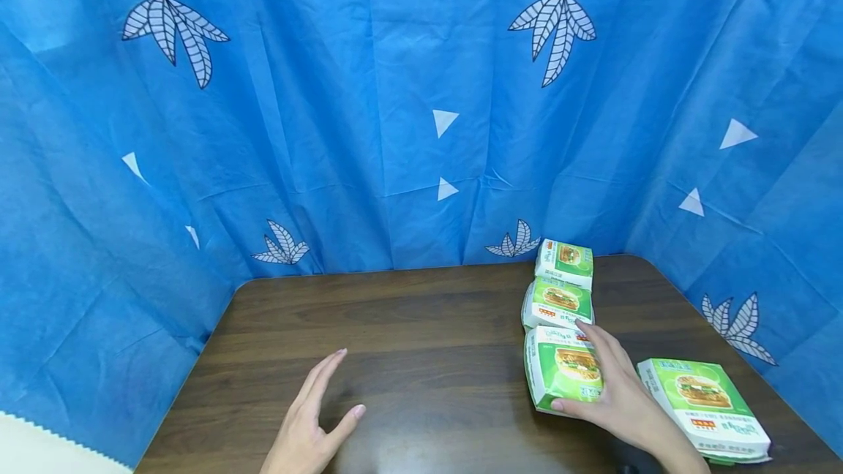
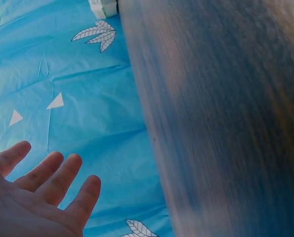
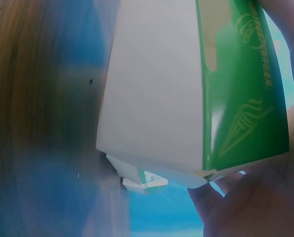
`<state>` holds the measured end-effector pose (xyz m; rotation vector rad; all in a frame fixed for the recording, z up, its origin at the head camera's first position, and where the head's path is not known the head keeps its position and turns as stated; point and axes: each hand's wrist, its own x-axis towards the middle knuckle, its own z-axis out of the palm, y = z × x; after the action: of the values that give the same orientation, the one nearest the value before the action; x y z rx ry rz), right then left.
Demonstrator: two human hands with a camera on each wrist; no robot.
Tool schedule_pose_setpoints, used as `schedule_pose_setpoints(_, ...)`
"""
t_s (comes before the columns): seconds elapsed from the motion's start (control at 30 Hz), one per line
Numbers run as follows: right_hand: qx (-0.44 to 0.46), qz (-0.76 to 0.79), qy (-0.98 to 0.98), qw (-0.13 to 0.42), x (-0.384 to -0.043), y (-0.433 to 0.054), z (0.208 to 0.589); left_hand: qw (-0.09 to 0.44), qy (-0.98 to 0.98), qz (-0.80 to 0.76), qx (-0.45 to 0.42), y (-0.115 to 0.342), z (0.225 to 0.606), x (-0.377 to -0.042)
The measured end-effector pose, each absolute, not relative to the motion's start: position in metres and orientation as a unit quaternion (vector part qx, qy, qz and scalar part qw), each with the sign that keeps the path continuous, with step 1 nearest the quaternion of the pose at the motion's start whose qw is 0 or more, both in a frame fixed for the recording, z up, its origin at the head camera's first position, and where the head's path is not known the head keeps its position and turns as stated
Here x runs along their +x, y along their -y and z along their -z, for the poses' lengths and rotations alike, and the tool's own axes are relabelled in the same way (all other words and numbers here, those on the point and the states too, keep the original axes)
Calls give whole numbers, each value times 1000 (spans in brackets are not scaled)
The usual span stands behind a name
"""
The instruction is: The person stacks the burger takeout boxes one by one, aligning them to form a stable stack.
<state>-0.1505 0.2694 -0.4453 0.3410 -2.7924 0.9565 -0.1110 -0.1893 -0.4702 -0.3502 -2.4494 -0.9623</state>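
My right hand [image 1: 622, 401] grips a green and white burger box [image 1: 565, 368], with the thumb on its near side and the fingers over its far right edge. The right wrist view shows that burger box [image 3: 156, 84] up close, its plain white side and green panel facing the camera, and part of the hand [image 3: 255, 202] around it. Two similar boxes [image 1: 558, 303] [image 1: 565, 263] stand behind it in a line. My left hand [image 1: 309, 419] hovers above the table's front left, fingers spread and holding nothing; its palm [image 2: 38, 202] shows in the left wrist view.
Another burger box [image 1: 703, 408] lies at the right, beside my right wrist. The dark wooden table [image 1: 395, 328] has rounded back corners. A blue curtain [image 1: 329, 130] with leaf prints hangs along its back and sides.
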Motion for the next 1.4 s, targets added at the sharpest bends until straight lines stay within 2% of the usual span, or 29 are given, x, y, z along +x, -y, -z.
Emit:
schedule_pose_setpoints(0.97,157,-298,937,93,-153,-235,437,228,893,368,-121,188,470,-110)
schedule_pose_setpoints(1.4,198,-292,928,116,-153,-211,440,230,892,370,-120,188,469,-110)
